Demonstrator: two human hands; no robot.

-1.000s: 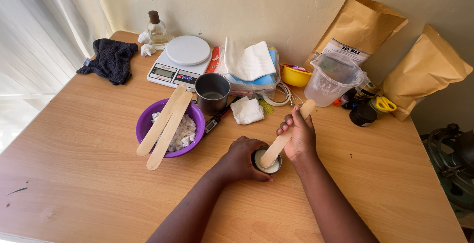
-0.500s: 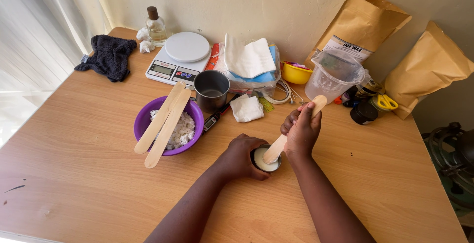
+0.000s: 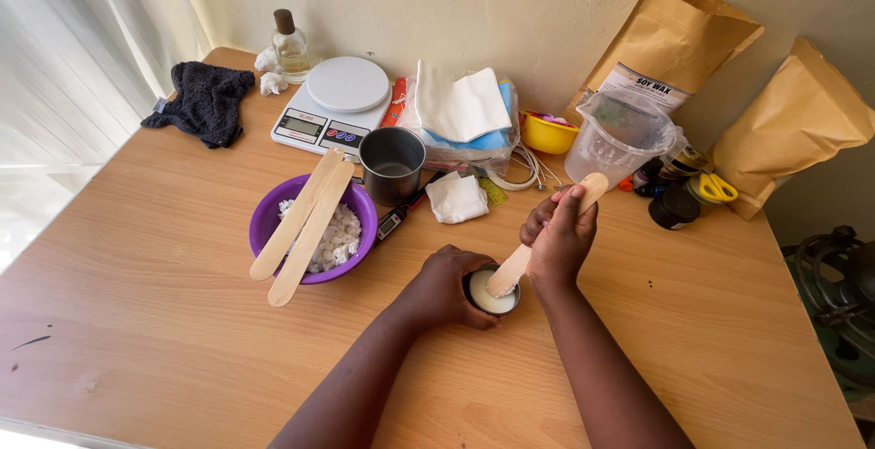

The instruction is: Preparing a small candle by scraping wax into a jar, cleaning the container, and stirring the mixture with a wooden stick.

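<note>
A small round tin (image 3: 493, 292) with creamy white liquid in it sits on the wooden table (image 3: 164, 321). My left hand (image 3: 444, 286) wraps around its left side. My right hand (image 3: 558, 237) grips a flat wooden stick (image 3: 591, 188), whose lower end dips into the tin. Left of the tin stands a purple bowl (image 3: 268, 221) of white flakes, with two more wooden sticks (image 3: 303, 227) laid across its rim.
A metal cup (image 3: 393, 165), thermometer pen (image 3: 394, 223), folded tissue (image 3: 458, 200), white scale (image 3: 334, 103) and glass bottle (image 3: 291, 46) stand behind. A clear measuring jug (image 3: 618, 138), yellow bowl (image 3: 546, 135), small jars (image 3: 674, 207) and two brown paper bags (image 3: 793, 125) line the wall. A dark cloth (image 3: 204, 101) lies far left.
My right hand has swung the stick's upper end to the right and slightly up, while its lower end stays in the tin. My left hand remains on the tin.
</note>
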